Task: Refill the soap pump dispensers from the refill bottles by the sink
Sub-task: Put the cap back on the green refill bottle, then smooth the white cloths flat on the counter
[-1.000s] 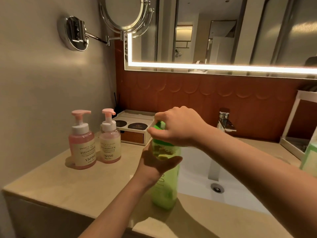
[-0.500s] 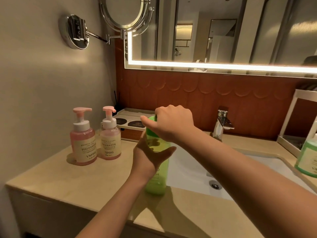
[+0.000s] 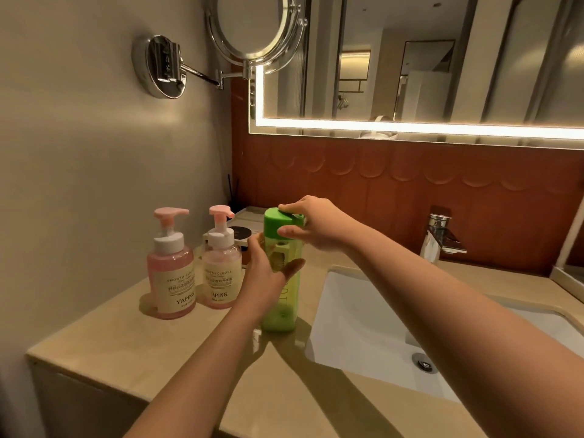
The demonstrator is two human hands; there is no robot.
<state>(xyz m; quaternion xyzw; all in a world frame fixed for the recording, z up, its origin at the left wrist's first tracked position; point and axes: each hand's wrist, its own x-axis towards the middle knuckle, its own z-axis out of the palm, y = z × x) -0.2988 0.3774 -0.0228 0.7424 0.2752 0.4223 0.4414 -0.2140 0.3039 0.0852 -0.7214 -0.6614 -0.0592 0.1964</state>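
A tall green refill bottle (image 3: 282,306) stands upright on the beige counter (image 3: 177,349), left of the sink. My left hand (image 3: 268,273) grips its body from the left. My right hand (image 3: 313,224) pinches the green cap (image 3: 278,224), with fingers over its top and the thumb on its front. Two pink pump dispensers stand by the wall: the left dispenser (image 3: 170,270) with a fuller pink fill, the right dispenser (image 3: 221,267) paler. Both have their pump heads on.
A white sink basin (image 3: 363,330) with a drain (image 3: 423,363) lies to the right, and a chrome faucet (image 3: 441,235) behind it. A small box (image 3: 243,230) sits behind the bottles. A swing-arm round mirror (image 3: 256,30) hangs above, beside the lit wall mirror.
The view has pulled back and tilted. My right hand has shifted round the cap, which now shows plainly. The bottle stays on the counter in my left hand.
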